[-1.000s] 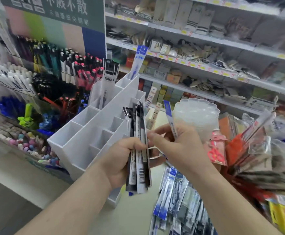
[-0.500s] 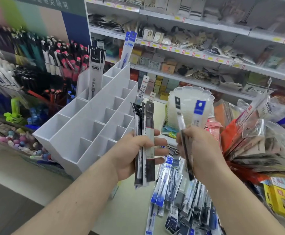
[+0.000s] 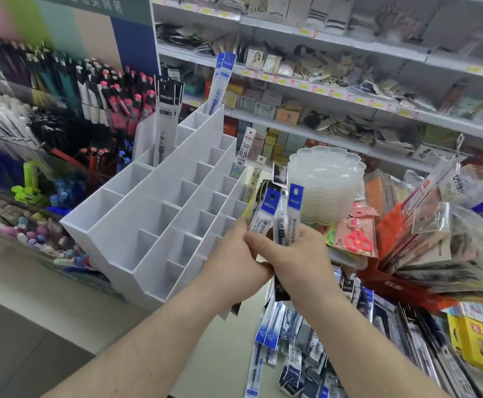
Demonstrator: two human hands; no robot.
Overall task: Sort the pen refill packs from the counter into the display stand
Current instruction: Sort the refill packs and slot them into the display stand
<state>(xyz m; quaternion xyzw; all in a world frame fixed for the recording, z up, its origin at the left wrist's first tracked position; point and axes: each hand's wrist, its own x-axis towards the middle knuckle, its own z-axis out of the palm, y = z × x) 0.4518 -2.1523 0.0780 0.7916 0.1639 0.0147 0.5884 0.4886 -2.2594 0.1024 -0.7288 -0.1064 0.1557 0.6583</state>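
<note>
A white stepped display stand (image 3: pixel 137 225) with many open compartments stands on the counter, left of my hands. Black-topped refill packs (image 3: pixel 165 116) stand in a back compartment, and a blue-topped pack (image 3: pixel 220 81) stands in the rear corner one. My left hand (image 3: pixel 234 262) and my right hand (image 3: pixel 295 259) meet in front of the stand's right side. Together they grip a fanned bunch of refill packs (image 3: pixel 280 214), some blue-topped, some black. A heap of loose refill packs (image 3: pixel 292 349) lies on the counter below my hands.
A stack of clear scalloped plastic trays (image 3: pixel 326 185) stands behind my hands. Packaged goods, with pink scissors (image 3: pixel 358 239), crowd the right. Pen racks (image 3: pixel 62 90) fill the left, and stocked shelves (image 3: pixel 349 81) run along the back. Two 0.5 refill packs (image 3: pixel 249 165) stand behind the stand.
My hands were apart, each with its own packs. They have come together, and the packs now form one bunch held by both hands.
</note>
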